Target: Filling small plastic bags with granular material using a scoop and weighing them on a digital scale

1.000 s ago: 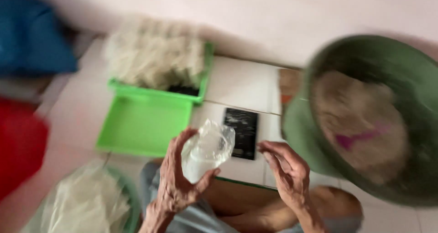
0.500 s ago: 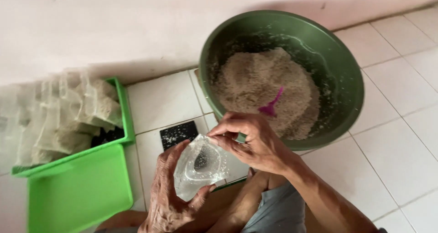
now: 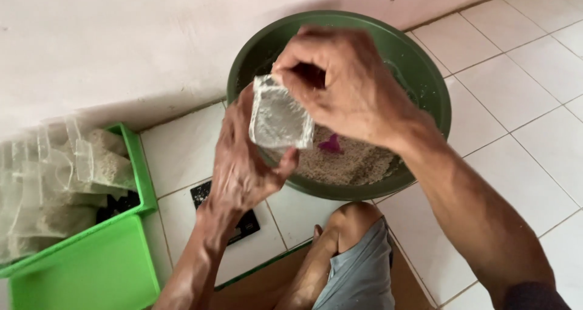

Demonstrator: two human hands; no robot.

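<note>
**Small clear bag held open over the green basin**

At centre frame, above the green basin (image 3: 425,79) of pale grain, both hands hold a small clear plastic bag (image 3: 279,117). The left hand (image 3: 243,164) cradles it from behind, thumb pressed on its lower corner; the right hand (image 3: 340,79) pinches its top edge. It looks light, limp and slippery, best gripped at the mouth.

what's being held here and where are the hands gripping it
A small clear plastic bag, held by both hands over the green basin. The right hand pinches its top edge; the left hand supports it from behind and below.
</note>
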